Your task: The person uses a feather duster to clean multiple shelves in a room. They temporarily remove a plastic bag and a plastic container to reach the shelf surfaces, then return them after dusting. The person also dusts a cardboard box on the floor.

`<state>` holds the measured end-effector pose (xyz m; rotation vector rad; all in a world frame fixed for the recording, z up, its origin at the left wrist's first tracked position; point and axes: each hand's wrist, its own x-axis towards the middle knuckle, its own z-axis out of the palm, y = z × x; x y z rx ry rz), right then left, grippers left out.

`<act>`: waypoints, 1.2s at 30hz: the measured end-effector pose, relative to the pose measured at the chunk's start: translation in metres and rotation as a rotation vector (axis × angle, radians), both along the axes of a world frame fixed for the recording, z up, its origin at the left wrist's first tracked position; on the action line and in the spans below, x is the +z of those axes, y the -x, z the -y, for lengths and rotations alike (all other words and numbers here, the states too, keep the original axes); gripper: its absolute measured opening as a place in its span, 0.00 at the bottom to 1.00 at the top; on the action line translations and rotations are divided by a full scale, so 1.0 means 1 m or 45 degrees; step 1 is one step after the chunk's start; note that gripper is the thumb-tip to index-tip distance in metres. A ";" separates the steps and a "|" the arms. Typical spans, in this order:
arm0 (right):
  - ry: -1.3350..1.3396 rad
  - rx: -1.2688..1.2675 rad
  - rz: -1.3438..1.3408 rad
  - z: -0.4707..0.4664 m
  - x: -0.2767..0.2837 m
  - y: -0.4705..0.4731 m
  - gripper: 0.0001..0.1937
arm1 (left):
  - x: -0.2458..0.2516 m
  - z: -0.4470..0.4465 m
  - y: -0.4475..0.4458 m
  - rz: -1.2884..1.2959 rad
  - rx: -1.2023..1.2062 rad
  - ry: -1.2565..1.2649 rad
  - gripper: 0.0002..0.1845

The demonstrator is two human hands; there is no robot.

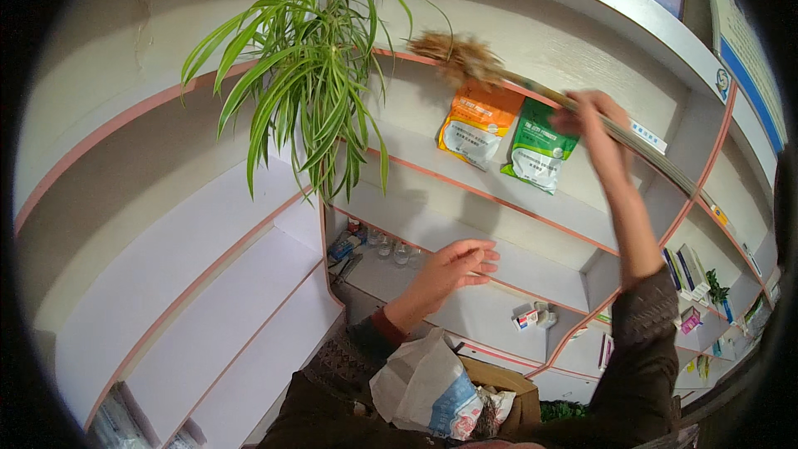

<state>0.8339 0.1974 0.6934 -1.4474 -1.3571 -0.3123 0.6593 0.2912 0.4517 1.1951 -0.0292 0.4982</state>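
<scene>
My right hand (595, 115) grips the handle of a feather duster (458, 56). Its brown feathers, blurred, are at the edge of an upper shelf, just right of a hanging spider plant (312, 75). Below the duster, an orange and white pouch (477, 121) and a green and white pouch (542, 144) stand side by side on a shelf. Lower down, my left hand (452, 268) is held in front of the lower shelves with nothing in it, its fingers extended and slightly apart.
White shelving with pink edging (461, 182) curves around me. Glass jars (393, 251) stand in the low corner, and small boxes (530, 318) lie on a lower shelf. Beneath my arms is an open cardboard box (527, 386) beside a printed white bag (418, 380). Books (686, 271) stand at right.
</scene>
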 end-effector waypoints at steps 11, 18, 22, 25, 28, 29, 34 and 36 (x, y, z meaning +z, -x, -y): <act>-0.139 0.383 -0.576 0.050 -0.033 -0.043 0.26 | -0.001 0.007 0.003 0.045 0.118 0.042 0.20; -0.304 0.235 -0.990 0.242 -0.221 -0.131 0.26 | -0.013 0.059 -0.071 -0.038 0.017 -0.083 0.20; -0.603 -0.009 -1.348 0.335 -0.316 -0.147 0.25 | -0.055 0.110 -0.133 0.021 -0.004 -0.430 0.22; -0.742 -0.221 -1.311 0.414 -0.347 -0.142 0.23 | -0.086 0.160 -0.183 -0.026 0.096 -0.870 0.27; -0.846 -0.564 -1.137 0.468 -0.342 -0.123 0.26 | -0.104 0.215 -0.204 0.026 0.049 -1.062 0.31; -0.801 -0.611 -1.004 0.474 -0.334 -0.118 0.26 | -0.102 0.228 -0.211 -0.005 -0.086 -1.044 0.38; -0.557 -0.789 -0.541 0.420 -0.313 -0.078 0.21 | -0.075 0.273 -0.229 0.278 0.211 -1.361 0.48; -0.327 -1.033 -0.158 0.397 -0.302 -0.069 0.17 | -0.064 0.275 -0.232 0.331 0.393 -1.460 0.50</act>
